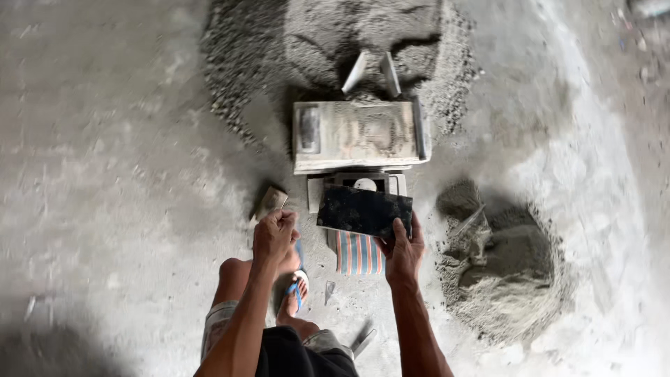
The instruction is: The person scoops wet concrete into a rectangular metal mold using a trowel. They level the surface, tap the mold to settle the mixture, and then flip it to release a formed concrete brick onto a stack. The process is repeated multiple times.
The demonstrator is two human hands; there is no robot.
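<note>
Nearest of all, at the bottom edge, the person's bent knees and a foot in a blue-strapped sandal (296, 287) rest on the grey concrete floor (105, 174). Just above them the left hand (273, 234) is curled in a tight fist around a small brush (269, 202) whose pale flat head sticks out up and to the left, its tip close to the floor. The right hand (403, 253) pinches the lower right corner of a dark rectangular plate (364, 210), thumb on top and fingers beneath, holding it nearly level and tilted a little down to the right. Under the plate's near edge lies a striped woven sack (358, 254) in orange, blue and white, flat on the floor. The plate partly covers a low grey metal frame (363, 185) with a white round piece showing at its middle.

Beyond that stands a box-shaped block mould (357, 136), crusted with cement, its long edges square to the view and two slanted metal handles rising from its far side. It backs onto a broad heap of grey gravel mix (328, 42) that fills the top centre. To the right, well apart from the mould, a ring-shaped mound of damp cement (506, 269) holds a trowel (469, 227). Open floor stretches wide on the left and along the pale streak at the far right.
</note>
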